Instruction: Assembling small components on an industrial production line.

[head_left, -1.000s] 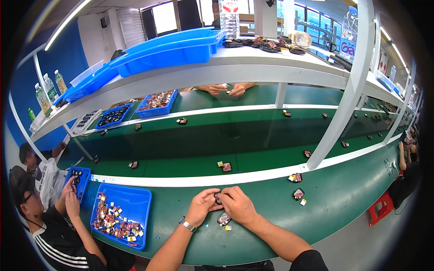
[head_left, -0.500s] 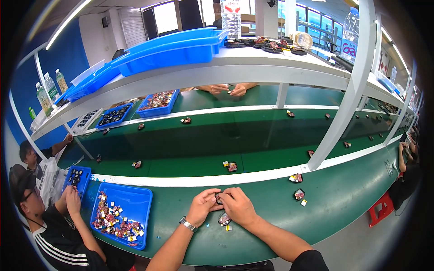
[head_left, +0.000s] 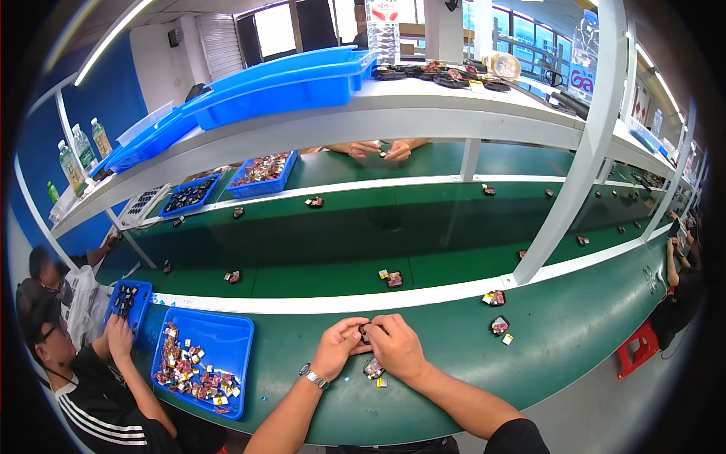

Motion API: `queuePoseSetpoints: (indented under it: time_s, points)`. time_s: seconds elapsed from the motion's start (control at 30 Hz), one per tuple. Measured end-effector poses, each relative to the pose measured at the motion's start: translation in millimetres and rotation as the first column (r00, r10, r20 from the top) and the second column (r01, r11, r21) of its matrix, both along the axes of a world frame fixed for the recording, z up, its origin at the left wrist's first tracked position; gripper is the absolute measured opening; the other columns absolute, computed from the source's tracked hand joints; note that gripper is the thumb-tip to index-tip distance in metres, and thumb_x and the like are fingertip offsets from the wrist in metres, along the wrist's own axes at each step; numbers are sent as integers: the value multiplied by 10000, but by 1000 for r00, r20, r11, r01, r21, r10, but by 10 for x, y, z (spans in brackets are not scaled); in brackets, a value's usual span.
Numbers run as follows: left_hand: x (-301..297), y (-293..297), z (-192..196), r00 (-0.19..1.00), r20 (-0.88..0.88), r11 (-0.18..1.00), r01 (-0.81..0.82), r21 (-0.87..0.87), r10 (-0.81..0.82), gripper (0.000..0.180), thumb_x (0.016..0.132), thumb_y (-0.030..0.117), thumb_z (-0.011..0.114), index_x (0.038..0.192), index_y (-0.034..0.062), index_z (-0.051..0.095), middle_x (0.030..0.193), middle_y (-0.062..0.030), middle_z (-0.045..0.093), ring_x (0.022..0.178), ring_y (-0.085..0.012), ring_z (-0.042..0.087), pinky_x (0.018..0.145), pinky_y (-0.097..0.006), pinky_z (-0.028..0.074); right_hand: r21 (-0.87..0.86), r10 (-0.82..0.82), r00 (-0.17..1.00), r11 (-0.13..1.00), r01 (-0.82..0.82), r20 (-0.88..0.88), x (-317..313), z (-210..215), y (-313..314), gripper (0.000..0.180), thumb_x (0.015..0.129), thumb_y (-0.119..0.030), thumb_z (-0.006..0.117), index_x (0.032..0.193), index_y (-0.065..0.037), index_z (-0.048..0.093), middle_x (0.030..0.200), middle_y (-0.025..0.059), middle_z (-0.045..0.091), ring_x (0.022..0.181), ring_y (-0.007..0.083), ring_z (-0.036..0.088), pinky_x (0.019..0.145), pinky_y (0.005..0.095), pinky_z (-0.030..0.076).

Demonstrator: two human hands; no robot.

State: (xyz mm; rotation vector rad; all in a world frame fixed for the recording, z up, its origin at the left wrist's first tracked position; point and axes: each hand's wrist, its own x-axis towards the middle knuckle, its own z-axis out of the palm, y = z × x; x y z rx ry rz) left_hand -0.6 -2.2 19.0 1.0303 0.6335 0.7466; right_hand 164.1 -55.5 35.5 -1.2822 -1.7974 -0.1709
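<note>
Head view: left hand w/ wristwatch and right hand meet fingertip to fingertip over the green bench, both pinched shut on one small dark part held between them, just above the bench surface; its long axis cannot be told, being mostly hidden by fingers. A second small part lies on the bench directly below the right hand, nearer that hand than the left, toward the person from the held piece. Blue parts tray sits to the left; white-edged conveyor belt runs beyond.
</note>
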Motion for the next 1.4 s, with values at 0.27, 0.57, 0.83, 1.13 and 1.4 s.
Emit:
queuePoseSetpoints:
  time_s: [0.27,0.57,0.83,1.13,1.4]
  points:
    - [13,2,-34,1000,31,1000,0,8,0,314,1014,-3,455,1325,-23,497,1228,-117,631,1107,-189,643,957,-350,568,80,-14,993,997,4,120,26,10,7,151,730,-47,717,879,-62,700,992,57,646,873,233,625,734,342,541]
    - [34,-4,-25,996,56,998,-66,-23,67,368,1011,33,487,1376,0,456,1314,-136,588,1131,-195,631,957,-349,558,-48,21,996,999,-25,-83,125,-48,236,226,757,-85,753,961,-32,671,1131,144,659,1008,317,655,853,388,550]
    - [16,44,-29,998,51,999,-33,18,32,316,1004,33,495,1315,-20,482,1374,-208,536,1232,-321,585,1013,-456,523,-401,-564,790,799,449,-240,1460,-259,974,333,769,-102,776,1052,-26,618,1067,178,677,994,380,645,854,426,518]
    - [-25,44,-45,999,3,998,-34,52,34,248,995,15,484,1233,-37,531,1261,-207,608,1142,-286,636,953,-412,558,-97,-577,806,801,590,135,760,-131,758,542,772,-324,791,1118,2,531,1043,179,588,985,358,560,851,471,450]
    - [35,33,9,999,1,998,-47,45,47,236,988,17,502,1213,-40,542,1214,-203,630,1081,-267,660,912,-393,576,-334,-564,823,791,513,-71,898,-256,848,511,720,-142,836,1094,9,523,937,154,650,898,297,635,808,427,512]
